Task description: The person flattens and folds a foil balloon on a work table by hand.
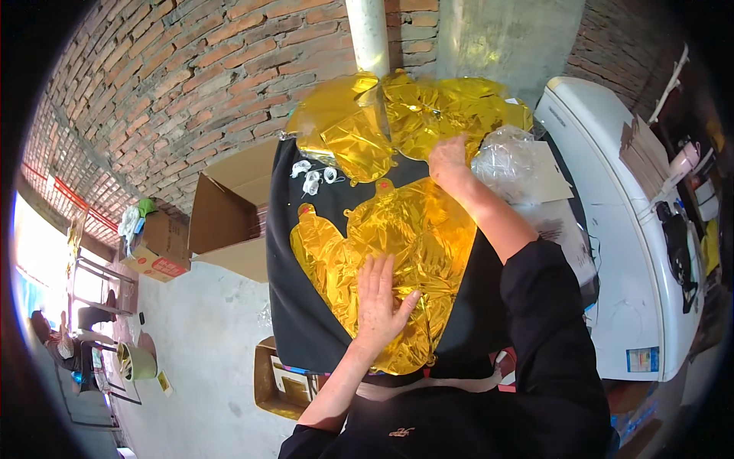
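Downward, from the head camera: we look over a table spread with black cloth (294, 329), our two bare hands above it, well apart from each other.
Near gold foil: a large, crinkled, shiny sheet (428, 256) lies flat in the middle of the cloth, its near end tapering towards our body. Two rounded tips at its far left side each carry a small reddish mark.
Our left hand: it (380, 302) rests palm down on the near foil, fingers stretched towards the far side, thumb spread to the right, gripping nothing.
Our right hand: it (449, 159) reaches to the far edge of that sheet, fingers curled. We cannot tell whether they pinch any foil.
Far gold foil: two more crumpled pieces lie beyond, one at far left (340, 126) and one at far right (459, 107).
Small white pieces: a little cluster (311, 180) sits on the cloth, left of the right hand.
Right side: clear plastic (503, 161) lies just beside a pale card (554, 172); farther right stands a white appliance (612, 191).
Left side: a large cardboard box (225, 218) stands beside the table, with a smaller carton (162, 241) farther left.
Background: a brick wall (206, 69) rises at the far side, with a pale pipe (368, 34) running up it.
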Demonstrator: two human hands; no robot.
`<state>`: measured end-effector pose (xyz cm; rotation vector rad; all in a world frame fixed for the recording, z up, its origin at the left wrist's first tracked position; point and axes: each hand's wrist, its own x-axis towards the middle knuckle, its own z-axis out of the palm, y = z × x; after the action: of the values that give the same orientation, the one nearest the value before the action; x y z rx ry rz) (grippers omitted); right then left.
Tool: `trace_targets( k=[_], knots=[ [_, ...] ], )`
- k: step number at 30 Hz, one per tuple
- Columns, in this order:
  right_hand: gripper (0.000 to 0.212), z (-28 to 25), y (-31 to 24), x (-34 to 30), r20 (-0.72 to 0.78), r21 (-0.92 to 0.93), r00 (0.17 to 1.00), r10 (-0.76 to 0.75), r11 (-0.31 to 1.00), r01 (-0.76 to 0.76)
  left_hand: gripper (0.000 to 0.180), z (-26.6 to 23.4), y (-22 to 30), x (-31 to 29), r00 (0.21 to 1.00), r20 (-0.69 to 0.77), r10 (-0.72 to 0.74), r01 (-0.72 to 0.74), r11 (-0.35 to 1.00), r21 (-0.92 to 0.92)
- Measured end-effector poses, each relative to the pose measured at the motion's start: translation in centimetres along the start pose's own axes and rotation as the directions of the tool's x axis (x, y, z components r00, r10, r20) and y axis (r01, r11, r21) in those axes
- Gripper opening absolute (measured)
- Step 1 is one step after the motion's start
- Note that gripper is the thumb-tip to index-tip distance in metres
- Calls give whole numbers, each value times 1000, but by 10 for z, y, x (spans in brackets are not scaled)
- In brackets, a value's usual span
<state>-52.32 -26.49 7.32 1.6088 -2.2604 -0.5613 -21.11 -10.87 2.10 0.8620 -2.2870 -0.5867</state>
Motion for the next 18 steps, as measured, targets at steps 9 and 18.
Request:
trace_targets(
  k=[9, 18],
  knots=[
    [26, 4, 20, -2, 165, 84, 985, 50, 994, -65, 71, -2, 1, 2, 998, -53, -44, 35, 985, -170],
    [28, -3, 27, -18, 154, 60, 986, 55, 996, -65, 67, -1, -8, -1, 990, -99, -97, 69, 964, -259]
  ],
)
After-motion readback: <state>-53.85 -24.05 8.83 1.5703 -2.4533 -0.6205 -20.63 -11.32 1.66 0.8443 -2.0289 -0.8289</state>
